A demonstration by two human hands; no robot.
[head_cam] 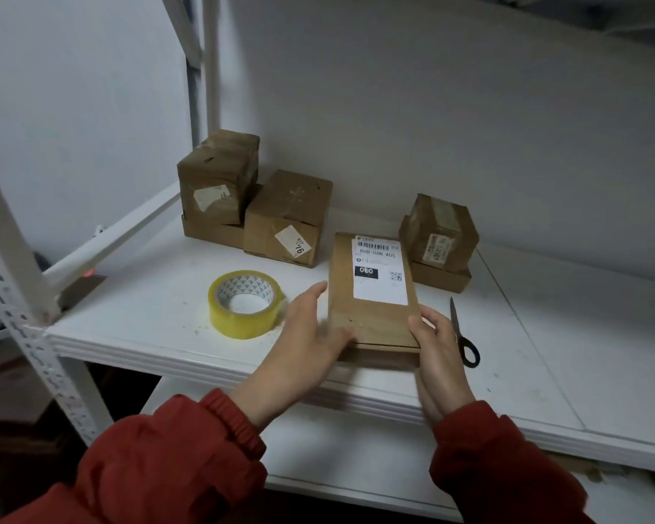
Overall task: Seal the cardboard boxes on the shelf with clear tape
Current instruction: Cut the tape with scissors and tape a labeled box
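Left hand [314,327] flat, fingers straight against the labelled flat box [375,319]; right hand [439,349] grips its other edge, at the shelf [148,296] front. Likely positioning. Next needs the tape roll [243,321] at 9 o'clock and the scissors [458,327] at 3. Stacked boxes [288,217] at 11.

Left hand [314,327], fingers straight, presses the box [375,320] at 8 o'clock; right hand [437,344] grips its 5 o'clock corner.

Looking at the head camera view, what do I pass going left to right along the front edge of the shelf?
Tape roll, left hand, flat labelled box, right hand, scissors.
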